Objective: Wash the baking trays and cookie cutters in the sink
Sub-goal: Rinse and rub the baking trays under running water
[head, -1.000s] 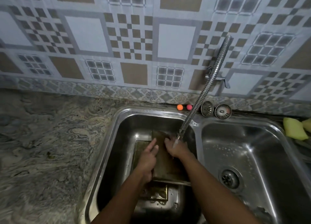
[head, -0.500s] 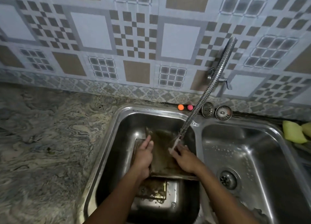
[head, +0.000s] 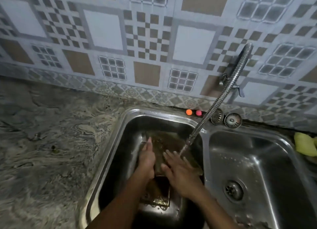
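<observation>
Near: a second dark rectangular tray (head: 158,192) lies flat on the floor of the left basin of the steel double sink (head: 109,151), part hidden under both forearms. Above it, the brown rectangular metal baking tray (head: 164,142) is propped tilted. Left hand (head: 146,158) grips its left edge, fingers curled round. Right hand (head: 180,170) has slid from the far end under the spout toward the near right, and now lies flat on the face, fingers spread, rubbing not gripping. Water now hits bare tray beyond the fingertips, so likely mid-rinse on tray one; no cutters visible. Farther: flexible ribbed steel faucet hose (head: 223,98) crosses overhead, crowding any lift. Orange ball (head: 188,112), pink ball (head: 198,112), two round steel strainers (head: 233,120) on the far rim. Yellow sponge (head: 303,143) on the surface at right.
</observation>
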Tool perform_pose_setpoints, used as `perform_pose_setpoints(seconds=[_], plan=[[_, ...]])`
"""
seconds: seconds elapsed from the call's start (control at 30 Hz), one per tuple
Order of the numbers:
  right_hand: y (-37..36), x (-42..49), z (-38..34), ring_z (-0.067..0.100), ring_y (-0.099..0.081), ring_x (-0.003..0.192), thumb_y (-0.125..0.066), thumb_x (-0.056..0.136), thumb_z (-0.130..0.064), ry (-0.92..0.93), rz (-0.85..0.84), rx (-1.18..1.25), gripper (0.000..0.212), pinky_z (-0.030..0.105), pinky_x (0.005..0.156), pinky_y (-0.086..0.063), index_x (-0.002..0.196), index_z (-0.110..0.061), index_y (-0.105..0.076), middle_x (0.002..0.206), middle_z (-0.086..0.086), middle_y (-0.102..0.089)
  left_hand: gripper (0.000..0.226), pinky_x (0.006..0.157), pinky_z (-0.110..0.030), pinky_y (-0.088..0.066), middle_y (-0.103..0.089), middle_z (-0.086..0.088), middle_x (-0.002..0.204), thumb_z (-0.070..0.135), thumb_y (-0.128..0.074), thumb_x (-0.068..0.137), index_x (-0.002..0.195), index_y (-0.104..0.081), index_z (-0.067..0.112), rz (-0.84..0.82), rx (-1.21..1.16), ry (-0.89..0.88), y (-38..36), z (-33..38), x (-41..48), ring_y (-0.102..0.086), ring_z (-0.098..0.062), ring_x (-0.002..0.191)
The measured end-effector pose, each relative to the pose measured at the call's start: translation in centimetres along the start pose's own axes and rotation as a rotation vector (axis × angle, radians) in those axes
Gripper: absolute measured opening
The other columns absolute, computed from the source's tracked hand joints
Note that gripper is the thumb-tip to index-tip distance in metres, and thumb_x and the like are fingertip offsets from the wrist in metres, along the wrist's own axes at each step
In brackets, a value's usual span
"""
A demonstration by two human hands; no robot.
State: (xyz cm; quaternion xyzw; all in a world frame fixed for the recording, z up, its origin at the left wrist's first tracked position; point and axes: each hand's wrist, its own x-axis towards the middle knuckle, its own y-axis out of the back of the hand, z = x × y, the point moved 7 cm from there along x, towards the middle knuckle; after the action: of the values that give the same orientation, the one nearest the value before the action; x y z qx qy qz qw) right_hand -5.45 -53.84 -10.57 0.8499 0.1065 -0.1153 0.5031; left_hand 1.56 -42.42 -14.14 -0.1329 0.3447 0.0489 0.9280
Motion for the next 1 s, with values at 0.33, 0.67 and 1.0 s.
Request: perform_pose_setpoints(seconds=[0.33,0.67,1.0], plan=[[1.2,3.9,2.0,0.008,-0.015,0.146,-0.024,0.107,-0.03,-0.091,0.111,0.426,0.048,0.034,0.122,-0.013,0.153,-0.017,-0.029,0.155,-0.012,-0.018,0.058,0.11,-0.034,-0.042,-0.046,0.003,0.148,0.016,-0.038,0.107,0.154,-0.017,0.041,-0.257,0.257,-0.19,-5.1,-0.8,-1.9,-0.054,-0.013,0.126],[1.8,1.3,3.9,0.022,-0.07,0.1,-0.055,0.097,-0.015,-0.28,0.264,1.428,0.054,0.043,0.089,-0.056,0.139,-0.045,-0.04,0.109,0.007,-0.071,0.034,0.111,-0.039,-0.04,-0.068,-0.01,0.125,0.019,-0.034,0.107,0.122,-0.063,0.029,-0.472,0.541,-0.268,-5.4,-2.4,-4.1,-0.061,-0.022,0.119],[3.4,-0.7,5.7,0.015,-0.071,0.101,-0.052,0.1,-0.009,-0.298,0.258,1.38,0.032,0.03,0.09,-0.055,0.128,-0.022,-0.059,0.106,0.0,-0.075,0.075,0.088,-0.007,-0.043,-0.059,0.002,0.139,0.026,-0.057,0.099,0.155,-0.008,0.037,-0.571,0.585,-0.285,-6.7,-4.1,-4.4,-0.055,0.003,0.119]])
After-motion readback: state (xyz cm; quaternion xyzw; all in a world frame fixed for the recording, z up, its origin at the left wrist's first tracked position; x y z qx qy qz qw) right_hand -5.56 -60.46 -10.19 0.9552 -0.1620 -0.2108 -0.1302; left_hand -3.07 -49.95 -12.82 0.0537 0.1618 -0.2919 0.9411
